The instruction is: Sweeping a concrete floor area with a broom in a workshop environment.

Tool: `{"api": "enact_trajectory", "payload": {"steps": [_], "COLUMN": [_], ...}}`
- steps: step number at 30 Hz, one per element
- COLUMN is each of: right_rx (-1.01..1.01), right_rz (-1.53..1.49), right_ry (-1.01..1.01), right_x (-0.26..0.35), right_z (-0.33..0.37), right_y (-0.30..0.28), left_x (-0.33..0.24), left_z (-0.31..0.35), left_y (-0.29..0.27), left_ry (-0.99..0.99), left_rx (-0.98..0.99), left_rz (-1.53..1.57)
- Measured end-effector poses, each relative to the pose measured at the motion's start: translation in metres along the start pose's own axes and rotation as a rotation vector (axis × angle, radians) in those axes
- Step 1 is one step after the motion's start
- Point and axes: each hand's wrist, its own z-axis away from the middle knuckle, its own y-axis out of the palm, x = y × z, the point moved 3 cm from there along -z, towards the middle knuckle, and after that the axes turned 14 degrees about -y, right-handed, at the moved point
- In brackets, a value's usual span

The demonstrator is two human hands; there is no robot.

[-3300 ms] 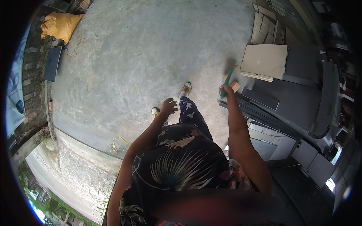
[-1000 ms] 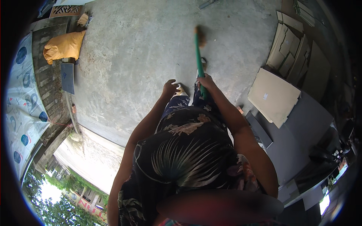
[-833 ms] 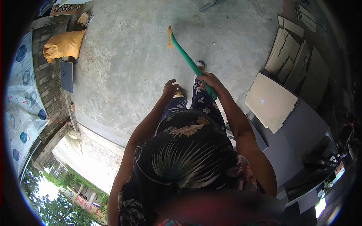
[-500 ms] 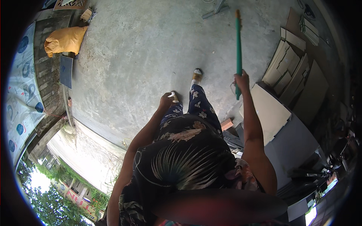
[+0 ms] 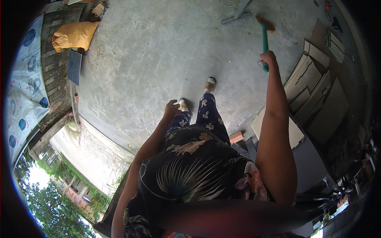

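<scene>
My right hand (image 5: 268,58) is closed around the green handle of a broom (image 5: 265,37), near the handle's end. The arm is stretched forward, and the broom points away from me, its brown bristles (image 5: 266,24) at the concrete floor (image 5: 151,59). A thin loop hangs beside the grip. My left hand (image 5: 171,109) hangs low in front of my left leg, above the shoe (image 5: 183,104). Its fingers are loosely bent and apart, with nothing seen in them.
Flattened cardboard (image 5: 305,75) leans in stacks on the right. A metal stand's foot (image 5: 236,18) is at the far side. An orange sack (image 5: 74,35) and a dark panel (image 5: 74,67) are by the left wall. A brick (image 5: 237,137) lies near my right leg.
My right hand has moved forward and slightly right with the broom. The broom now looks shorter, its bristles spread at the floor. My left hand has shifted slightly left.
</scene>
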Motion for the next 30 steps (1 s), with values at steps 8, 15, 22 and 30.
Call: {"api": "enact_trajectory", "payload": {"steps": [8, 15, 22, 30], "right_rx": [0.327, 0.16, -0.033, 0.307], "right_rz": [-0.489, -0.569, -0.949, -0.695], "right_ry": [-0.136, -0.091, 0.056, -0.067], "right_x": [0.032, 0.012, 0.014, 0.193], "right_z": [0.17, 0.188, 0.074, 0.166], "right_y": [0.005, -0.018, 0.037, 0.277], "left_x": [-0.004, -0.016, 0.004, 0.023], "left_z": [-0.02, -0.022, -0.026, -0.023], "left_y": [0.009, 0.011, -0.001, -0.035], "left_ry": [0.064, 0.167, 0.21, 0.127], "left_rx": [0.031, -0.025, -0.006, 0.006], "left_rz": [-0.029, -0.006, -0.068, -0.03]}}
